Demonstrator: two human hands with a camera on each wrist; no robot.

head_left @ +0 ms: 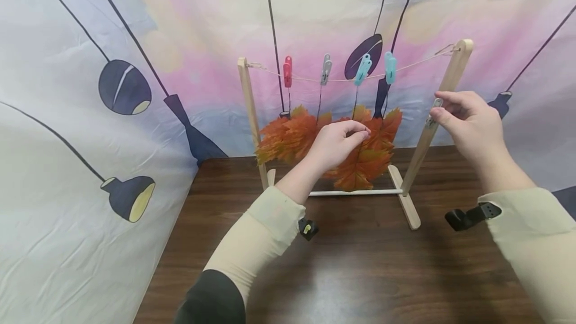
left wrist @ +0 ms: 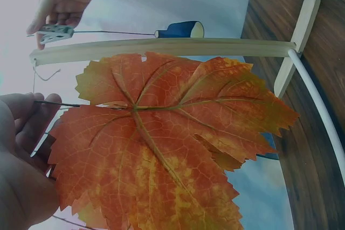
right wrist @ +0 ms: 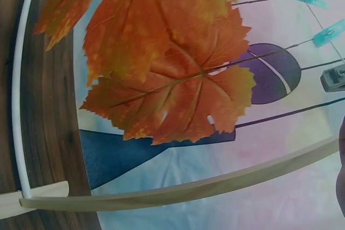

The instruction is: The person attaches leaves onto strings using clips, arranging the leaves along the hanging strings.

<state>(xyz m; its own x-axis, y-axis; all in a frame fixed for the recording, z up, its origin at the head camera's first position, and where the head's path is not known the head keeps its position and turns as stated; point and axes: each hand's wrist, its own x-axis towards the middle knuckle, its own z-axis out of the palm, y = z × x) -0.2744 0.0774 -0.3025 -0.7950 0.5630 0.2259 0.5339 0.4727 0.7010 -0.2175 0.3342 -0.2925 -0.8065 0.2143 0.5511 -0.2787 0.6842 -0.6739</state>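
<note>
My left hand (head_left: 337,145) pinches the thin dark stem of an orange artificial maple-like leaf (left wrist: 161,127), which hangs below the fingers. My right hand (head_left: 477,126) holds a grey clothespin (left wrist: 56,33) between thumb and fingers, in front of the right wooden post (head_left: 453,73). Several similar leaves (head_left: 288,136) hang by their stems from a cord (head_left: 411,66). A red clothespin (head_left: 288,72), a grey one (head_left: 326,70) and two teal ones, left (head_left: 362,70) and right (head_left: 390,68), clip those stems. In the right wrist view, the held clothespin (right wrist: 333,78) shows only partly.
The cord is tied between the left post (head_left: 249,99) and the right one. A white rod (head_left: 360,192) joins the posts low down, above wooden feet (head_left: 407,204). The stand rests on a dark wooden table (head_left: 351,264), before a cloth backdrop (head_left: 202,29) with printed lamps.
</note>
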